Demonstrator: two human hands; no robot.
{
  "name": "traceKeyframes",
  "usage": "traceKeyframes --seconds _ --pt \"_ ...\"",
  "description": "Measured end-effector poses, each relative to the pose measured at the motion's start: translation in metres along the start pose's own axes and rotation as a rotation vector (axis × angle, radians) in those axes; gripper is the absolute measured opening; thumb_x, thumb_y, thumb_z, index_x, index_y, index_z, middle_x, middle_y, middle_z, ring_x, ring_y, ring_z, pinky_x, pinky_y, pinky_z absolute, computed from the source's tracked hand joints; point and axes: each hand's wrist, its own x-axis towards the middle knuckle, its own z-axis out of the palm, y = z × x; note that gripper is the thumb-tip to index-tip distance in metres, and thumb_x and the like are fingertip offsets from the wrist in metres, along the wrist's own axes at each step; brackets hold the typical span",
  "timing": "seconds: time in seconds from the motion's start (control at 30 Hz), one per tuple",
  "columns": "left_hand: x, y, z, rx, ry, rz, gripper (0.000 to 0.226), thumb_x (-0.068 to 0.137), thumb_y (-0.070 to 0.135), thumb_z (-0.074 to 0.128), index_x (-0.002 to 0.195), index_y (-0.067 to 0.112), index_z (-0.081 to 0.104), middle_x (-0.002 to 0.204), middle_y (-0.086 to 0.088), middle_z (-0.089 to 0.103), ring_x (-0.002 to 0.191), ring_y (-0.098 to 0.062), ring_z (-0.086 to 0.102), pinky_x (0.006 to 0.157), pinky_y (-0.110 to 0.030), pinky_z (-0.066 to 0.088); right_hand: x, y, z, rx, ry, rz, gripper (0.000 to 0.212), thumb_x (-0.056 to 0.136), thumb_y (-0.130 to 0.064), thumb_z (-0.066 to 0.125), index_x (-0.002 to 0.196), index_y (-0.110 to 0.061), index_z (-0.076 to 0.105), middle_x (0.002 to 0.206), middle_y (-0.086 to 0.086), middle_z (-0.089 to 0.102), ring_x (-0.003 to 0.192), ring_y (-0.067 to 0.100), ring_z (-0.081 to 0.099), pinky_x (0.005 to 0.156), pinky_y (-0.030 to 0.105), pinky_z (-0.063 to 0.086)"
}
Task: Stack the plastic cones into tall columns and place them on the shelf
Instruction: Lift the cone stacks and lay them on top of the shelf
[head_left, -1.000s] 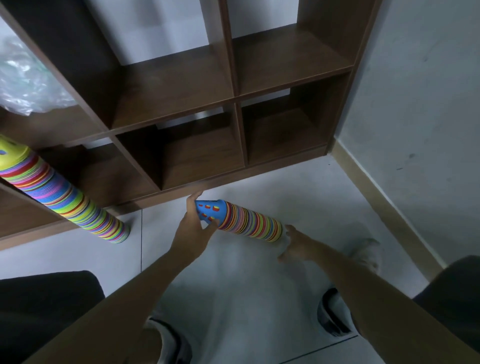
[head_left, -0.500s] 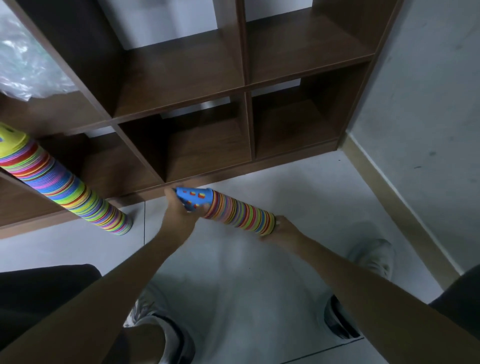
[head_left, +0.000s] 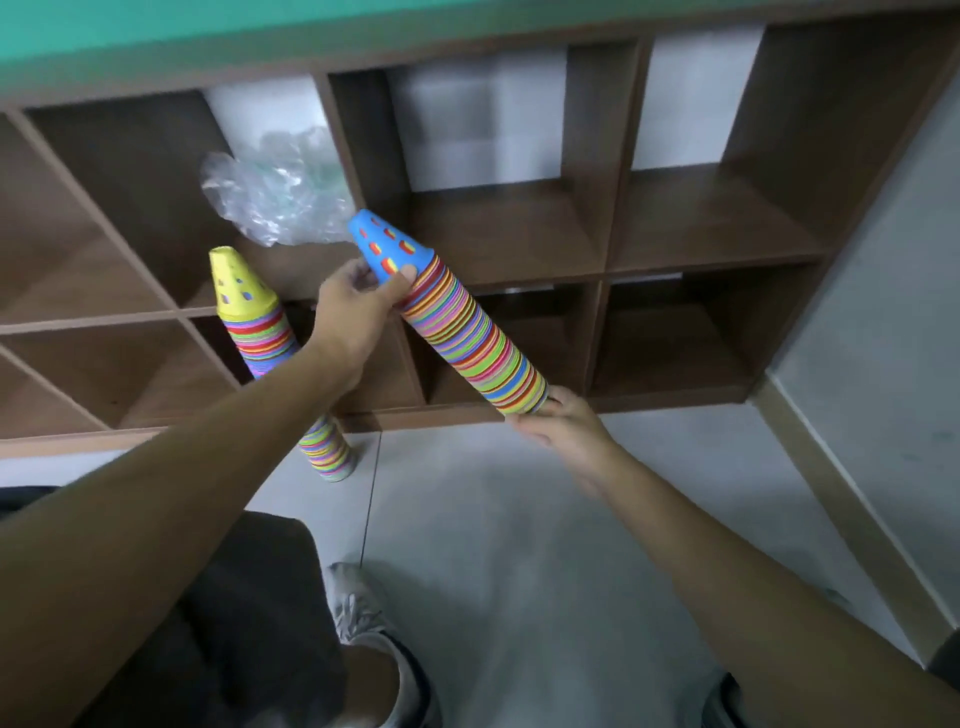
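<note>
Where the view begins nearest the camera, two bare forearms reach toward the shelf unit (head_left: 602, 249), with a grey shoe (head_left: 358, 608) on the pale floor (head_left: 519, 571) below them. Right hand (head_left: 566, 428) cups the base of the blue-topped cone column (head_left: 467, 332); whether its fingers curl round the base cannot be told. Left hand (head_left: 353, 317) pinches the column just under its blue tip. Held clear of the floor before the shelf unit, the column's long axis runs diagonally, tip pointing up and left. Ribbed multicoloured plastic rims form its body; the cap is perforated. Left of it, a yellow-topped cone column (head_left: 254, 322) leans against the shelf unit, its middle hidden by the left forearm. Crumpled clear plastic wrap (head_left: 275, 192) lies in a dark wooden compartment beyond.
</note>
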Motion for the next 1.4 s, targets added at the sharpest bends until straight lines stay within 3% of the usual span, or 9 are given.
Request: traceKeyframes --seconds 0.13,0.3,0.47,0.67,0.87,1.03,1.13,1.27,1.4 --pt "0.002 0.051 -0.030 -0.098 0.077 0.067 0.056 0.090 0.024 0.077 0.133 0.000 0.049 0.120 -0.013 0.071 0.098 -0.018 0.074 0.077 -0.029 0.059 -0.019 -0.048 0.035 0.009 -0.069 -0.073 0.042 0.085 -0.007 0.077 0.124 -0.010 0.061 0.116 0.005 0.074 0.110 0.016 0.070 0.101 0.033 0.052" --pt "0.004 0.110 -0.053 -0.224 0.120 0.170 0.040 0.097 0.029 0.068 0.124 0.011 0.044 0.125 -0.007 0.067 0.094 -0.006 0.070 0.078 -0.026 0.058 -0.043 -0.107 0.083 0.042 -0.121 -0.119 0.034 0.089 -0.008 0.074 0.119 -0.014 0.060 0.115 0.002 0.072 0.107 0.013 0.069 0.077 0.016 0.057" --pt "0.006 0.156 -0.079 -0.249 0.124 0.300 0.052 0.096 0.031 0.068 0.136 0.016 0.038 0.139 -0.006 0.054 0.116 -0.012 0.065 0.084 -0.029 0.060 -0.061 -0.162 0.122 -0.073 -0.183 -0.147 0.038 0.090 -0.016 0.075 0.125 -0.010 0.062 0.118 0.004 0.072 0.111 0.015 0.069 0.094 0.027 0.055" --pt "0.004 0.192 -0.112 -0.299 0.117 0.388 0.057 0.096 0.034 0.068 0.141 0.019 0.035 0.141 -0.004 0.052 0.118 -0.020 0.066 0.084 -0.034 0.061 -0.073 -0.208 0.152 -0.144 -0.235 -0.152 0.038 0.087 -0.020 0.078 0.121 -0.009 0.066 0.115 0.004 0.074 0.110 0.016 0.069 0.087 0.031 0.058" --pt "0.014 0.192 -0.124 -0.270 0.149 0.446 0.062 0.094 0.034 0.070 0.141 0.020 0.032 0.138 0.002 0.049 0.120 -0.023 0.065 0.093 -0.048 0.059 -0.052 -0.223 0.165 -0.193 -0.230 -0.145 0.040 0.084 -0.022 0.080 0.120 -0.009 0.066 0.114 0.004 0.074 0.108 0.016 0.070 0.090 0.035 0.058" --pt "0.015 0.193 -0.128 -0.126 0.202 0.545 0.055 0.095 0.022 0.070 0.138 0.018 0.035 0.135 0.002 0.050 0.114 -0.017 0.065 0.096 -0.043 0.058 -0.030 -0.214 0.178 -0.086 -0.285 -0.129 0.038 0.086 -0.016 0.078 0.120 -0.005 0.067 0.112 0.005 0.076 0.109 0.018 0.070 0.088 0.033 0.059" --pt "0.018 0.194 -0.128 -0.027 0.232 0.617 0.056 0.095 0.018 0.071 0.140 0.016 0.037 0.133 0.007 0.050 0.120 -0.025 0.061 0.089 -0.024 0.055 -0.016 -0.210 0.187 -0.056 -0.359 -0.115 0.037 0.087 -0.013 0.076 0.121 -0.003 0.068 0.112 0.006 0.076 0.110 0.018 0.070 0.090 0.035 0.058" --pt "0.027 0.184 -0.130 0.023 0.270 0.665 0.057 0.095 0.014 0.070 0.142 0.013 0.038 0.133 0.010 0.049 0.113 -0.002 0.057 0.086 -0.012 0.047 0.006 -0.209 0.198 0.046 -0.422 -0.051 0.037 0.089 -0.007 0.073 0.124 -0.002 0.066 0.116 0.009 0.075 0.112 0.024 0.069 0.098 0.038 0.055" --pt "0.044 0.173 -0.141 0.094 0.296 0.700 0.061 0.094 0.018 0.071 0.144 0.010 0.037 0.140 0.003 0.048 0.129 -0.004 0.050 0.093 -0.011 0.044 0.030 -0.209 0.212 0.205 -0.445 0.034 0.040 0.087 -0.003 0.073 0.126 -0.001 0.064 0.125 0.017 0.068 0.113 0.030 0.068 0.100 0.038 0.054"
